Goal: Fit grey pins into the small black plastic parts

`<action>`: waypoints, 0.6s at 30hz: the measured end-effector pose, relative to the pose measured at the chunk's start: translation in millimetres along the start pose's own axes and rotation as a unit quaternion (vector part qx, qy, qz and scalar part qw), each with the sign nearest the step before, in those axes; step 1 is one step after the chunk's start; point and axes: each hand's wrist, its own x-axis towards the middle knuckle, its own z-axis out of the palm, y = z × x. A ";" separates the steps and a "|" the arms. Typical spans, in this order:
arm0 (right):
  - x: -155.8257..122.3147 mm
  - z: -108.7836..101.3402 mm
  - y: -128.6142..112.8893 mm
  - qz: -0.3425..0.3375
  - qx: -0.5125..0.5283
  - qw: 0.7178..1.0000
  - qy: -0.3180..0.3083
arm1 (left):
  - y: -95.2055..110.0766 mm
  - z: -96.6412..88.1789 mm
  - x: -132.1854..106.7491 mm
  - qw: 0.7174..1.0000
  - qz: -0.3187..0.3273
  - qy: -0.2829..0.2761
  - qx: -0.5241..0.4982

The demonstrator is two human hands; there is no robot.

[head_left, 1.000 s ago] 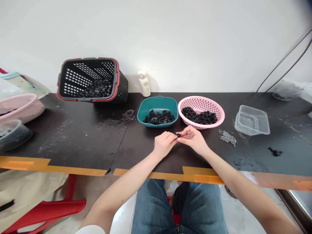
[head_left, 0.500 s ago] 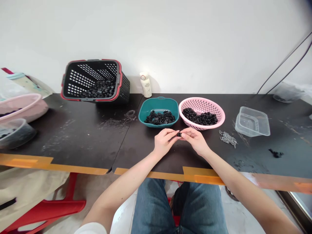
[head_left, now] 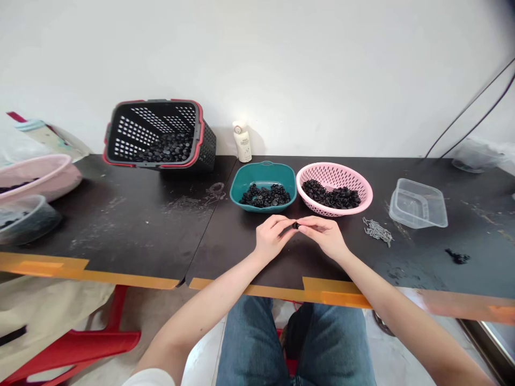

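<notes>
A small black round part (head_left: 296, 225) is pinched between the fingertips of both hands, just above the table's dark top. My left hand (head_left: 272, 236) closes on it from the left, my right hand (head_left: 324, 234) from the right. Fingers cover most of the part, so its exact kind is hidden. Right behind the hands stand a teal basin (head_left: 263, 171) and a pink perforated basket (head_left: 364, 187), both holding many small black parts. To the right of my right hand lies a pile of small grey pins or screws (head_left: 377, 231).
A clear plastic box (head_left: 418, 205) and a small black cluster (head_left: 457, 257) are at the right. A dark basket with red rim (head_left: 207, 145) holding black discs stands back left, near a white bottle (head_left: 242, 143). Pink (head_left: 64, 177) and clear tubs (head_left: 44, 220) sit far left. Orange tape (head_left: 257, 290) lines the table's edge.
The fingers of both hands have shifted slightly around the black part, and the right fingers now cover more of it. The whole view has moved a little.
</notes>
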 end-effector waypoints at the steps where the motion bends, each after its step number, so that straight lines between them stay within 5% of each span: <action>1: 0.2 -0.3 0.7 0.005 0.004 1.000 -0.001 | -0.2 -0.2 0.0 1.000 0.000 0.002 0.001; 11: -1.2 -0.5 3.9 0.044 0.006 0.999 0.000 | 1.8 -0.3 -0.4 1.000 0.013 0.005 0.012; 18: -1.2 0.5 0.0 -0.004 -0.042 0.999 0.000 | 0.8 -0.8 -0.3 1.000 0.020 0.007 0.015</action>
